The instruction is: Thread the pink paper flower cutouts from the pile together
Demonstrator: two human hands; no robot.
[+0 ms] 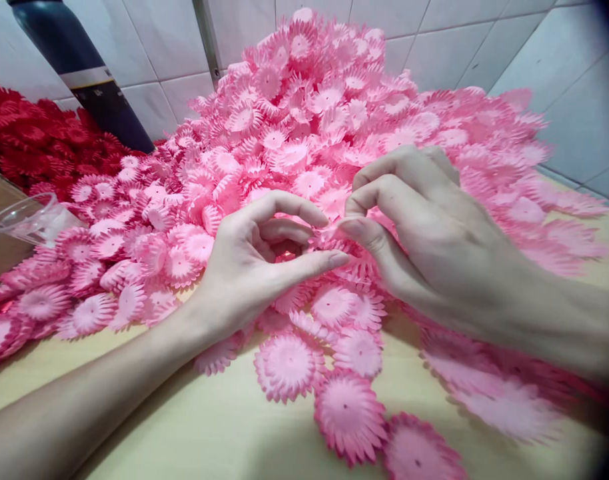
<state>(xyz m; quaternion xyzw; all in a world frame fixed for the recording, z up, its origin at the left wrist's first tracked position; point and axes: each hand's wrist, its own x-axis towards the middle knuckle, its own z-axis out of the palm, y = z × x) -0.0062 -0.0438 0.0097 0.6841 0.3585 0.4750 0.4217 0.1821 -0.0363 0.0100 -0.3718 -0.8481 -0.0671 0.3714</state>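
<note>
Pink thin fabric flower petal piece sits pinched between my left hand and right hand, just above the big pink heap of petal discs. Fingers of both hands closed on its edge, thumb against forefinger. Looks very light, soft, floppy, easy to crease; best held at the rim, gently. Loose discs lie on the pale yellow table. Red petal heap far left, clear plastic cup beside it.

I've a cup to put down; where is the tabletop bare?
Bare pale wooden tabletop lies near the front edge, under the left forearm, beside scattered pink paper flower cutouts. Behind both hands, the heaped pink pile is crowded.
</note>
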